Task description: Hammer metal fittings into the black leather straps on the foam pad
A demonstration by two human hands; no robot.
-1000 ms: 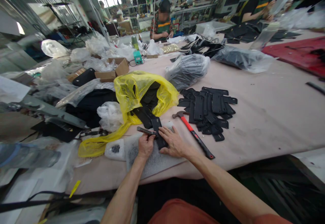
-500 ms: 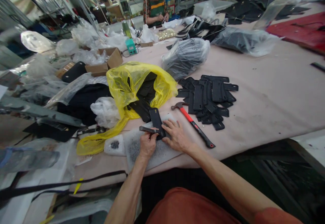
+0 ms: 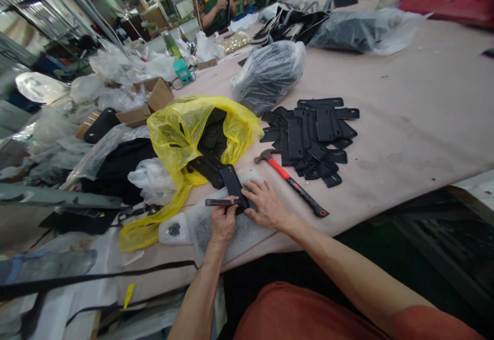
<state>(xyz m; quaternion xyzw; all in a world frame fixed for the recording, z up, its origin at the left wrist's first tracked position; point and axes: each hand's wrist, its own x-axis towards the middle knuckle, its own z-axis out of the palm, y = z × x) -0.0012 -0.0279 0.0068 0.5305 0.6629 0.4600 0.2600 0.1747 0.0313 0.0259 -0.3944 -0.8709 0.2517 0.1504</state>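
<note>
My left hand (image 3: pixel 223 222) is closed round a metal punch (image 3: pixel 219 202), a greyish bar whose inner end lies over a flat black piece (image 3: pixel 232 181). That piece has a slot near its far end and rests on a translucent white board (image 3: pixel 210 234) speckled with dark marks. Fingers apart, my right hand (image 3: pixel 265 205) lies flat on the board, its fingertips at the right edge of the black piece. To its right is a claw hammer (image 3: pixel 287 178) with a red and black handle. The punch's tip is hidden at my left fingers.
Similar black pieces (image 3: pixel 309 134) lie heaped beyond the hammer. An open yellow bag (image 3: pixel 170 129) holds more dark pieces. Behind it are a clear bag of grey items (image 3: pixel 270 75), a cardboard box (image 3: pixel 160 95) and a teal device (image 3: pixel 182 71). A co-worker (image 3: pixel 212 0) sits across the table.
The camera view has shifted, so the background sits higher and further left. The punch appears turned slightly nearer level. Both hands keep about the same places on the board.
</note>
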